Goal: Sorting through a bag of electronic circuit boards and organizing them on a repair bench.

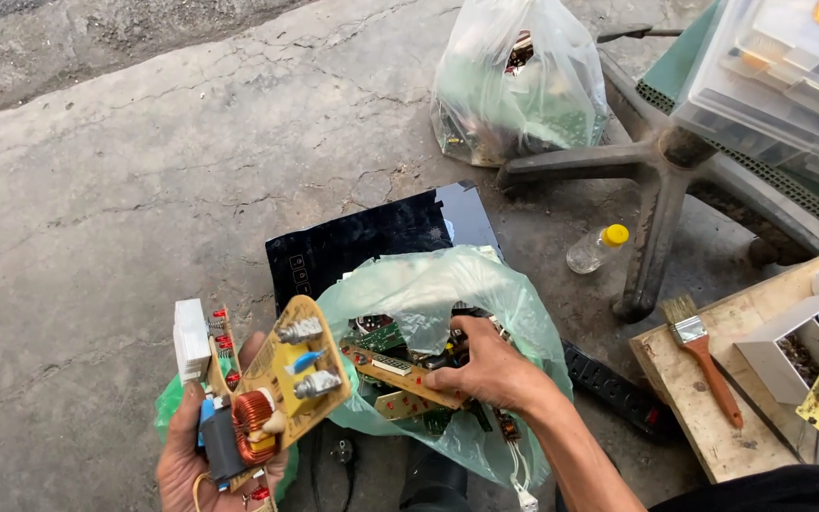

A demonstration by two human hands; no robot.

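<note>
The left hand (203,453) sits nearest, at the bottom edge of the view, fingers wrapped from behind around a tan circuit board (272,393). The board stands tilted above the fingers, its copper coil (255,413) just over the thumb, two grey capacitors (307,357) higher up, and a white block (191,338) at its left edge. A bit of green bag (171,406) shows behind the knuckles. Left of this hand the cracked concrete floor (106,209) lies bare and wide.

To the right, the right hand (487,368) reaches into a pale green plastic bag (428,284), fingers curled shut on a long narrow board (400,374) and a bundle of dark parts. The narrow board runs leftward from the fingertips, its far end close to the tan board but apart from it. More boards lie under the fingers inside the bag, and the bag's rim rises around the hand on all sides. White wires (521,479) trail below the wrist.

Right of the forearm a black power strip (613,389) lies on the floor, and beyond it a wooden plank (703,417) carries a paintbrush (703,351).

Just behind the bag lies a black glass panel (372,237). Farther off stand a small bottle with a yellow cap (597,248), the rusty chair base (656,180) and a clear bag of boards (514,85), with plastic drawers (779,85) at the upper right.
</note>
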